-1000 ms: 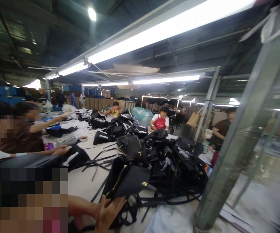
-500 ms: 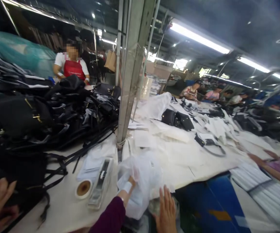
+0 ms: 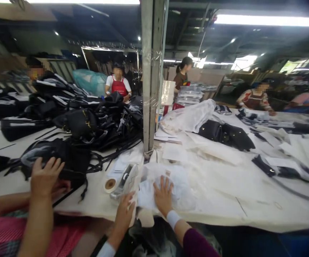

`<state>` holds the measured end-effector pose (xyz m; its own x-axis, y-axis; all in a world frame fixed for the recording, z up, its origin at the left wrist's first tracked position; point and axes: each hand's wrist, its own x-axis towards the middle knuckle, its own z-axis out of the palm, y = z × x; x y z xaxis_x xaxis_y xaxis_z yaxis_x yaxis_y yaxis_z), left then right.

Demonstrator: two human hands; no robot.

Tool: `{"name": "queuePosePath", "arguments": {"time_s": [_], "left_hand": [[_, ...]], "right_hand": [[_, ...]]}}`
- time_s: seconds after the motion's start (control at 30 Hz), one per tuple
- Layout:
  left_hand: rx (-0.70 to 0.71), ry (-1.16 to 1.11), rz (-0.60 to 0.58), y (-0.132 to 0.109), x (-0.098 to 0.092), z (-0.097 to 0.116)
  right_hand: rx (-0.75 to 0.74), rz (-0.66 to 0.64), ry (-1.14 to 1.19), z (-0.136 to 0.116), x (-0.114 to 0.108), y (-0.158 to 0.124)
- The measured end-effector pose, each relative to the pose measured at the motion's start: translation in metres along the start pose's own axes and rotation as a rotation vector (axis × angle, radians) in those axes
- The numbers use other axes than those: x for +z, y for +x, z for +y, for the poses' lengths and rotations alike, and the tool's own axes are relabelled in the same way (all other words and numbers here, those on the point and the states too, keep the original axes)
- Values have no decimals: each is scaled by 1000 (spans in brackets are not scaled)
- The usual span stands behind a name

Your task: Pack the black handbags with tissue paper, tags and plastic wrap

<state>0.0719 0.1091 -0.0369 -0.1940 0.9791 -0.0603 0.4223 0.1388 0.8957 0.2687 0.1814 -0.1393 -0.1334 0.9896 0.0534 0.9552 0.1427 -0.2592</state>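
A clear plastic bag with pale sheets inside (image 3: 182,194) lies flat at the table's front edge. My right hand (image 3: 163,195) presses on it, palm down and fingers spread. At the bag's left side my left hand (image 3: 124,210) has its fingers curled, apparently round the plastic edge; blur hides the exact grip. Just beyond that hand are a roll of tape (image 3: 110,185) and a clear case with a dark strip in it (image 3: 123,182). White bands circle both my wrists.
A metal post (image 3: 150,78) rises from the table behind the bag. Black bags (image 3: 82,125) are heaped at left, where a co-worker's hand (image 3: 43,178) rests on one. More black bags (image 3: 226,135), white sheets and a strap piece (image 3: 283,171) lie at right. Other people stand across the table.
The view has swung left and levelled. My left hand has moved from on the bag to its left side; my right hand has come onto it. The bag now lies flatter.
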Motion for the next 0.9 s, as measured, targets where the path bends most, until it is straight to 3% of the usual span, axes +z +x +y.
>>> {"name": "queuePosePath", "arguments": {"time_s": [0.1, 0.13, 0.2, 0.33, 0.4, 0.5, 0.6, 0.67, 0.73, 0.8, 0.9], "left_hand": [[-72, 138, 58, -63, -26, -26], [-137, 230, 79, -74, -31, -31], [-195, 321, 109, -73, -34, -31], [-188, 394, 180, -9, -32, -8], [-178, 430, 231, 28, -40, 7], [-155, 480, 314, 69, -77, 28], [-98, 521, 377, 96, -131, 43], [-35, 541, 406, 110, -164, 46], [29, 555, 436, 121, -188, 42], [78, 559, 457, 129, -199, 31], [118, 545, 471, 137, -201, 9]], "right_hand": [[67, -33, -1, -4, 0, 30], [84, -45, -1, -6, -1, 39], [105, -76, 2, -9, -3, 54], [100, -117, 52, -10, -19, 60], [80, -76, 73, -13, -35, 55], [-27, 145, 96, -23, -64, 59], [-124, 318, 77, -39, -80, 83], [-123, 190, 19, -48, -72, 99], [-138, -31, -37, -53, -51, 106], [-188, -202, -75, -53, -30, 105], [-237, -271, -107, -50, -20, 101]]}}
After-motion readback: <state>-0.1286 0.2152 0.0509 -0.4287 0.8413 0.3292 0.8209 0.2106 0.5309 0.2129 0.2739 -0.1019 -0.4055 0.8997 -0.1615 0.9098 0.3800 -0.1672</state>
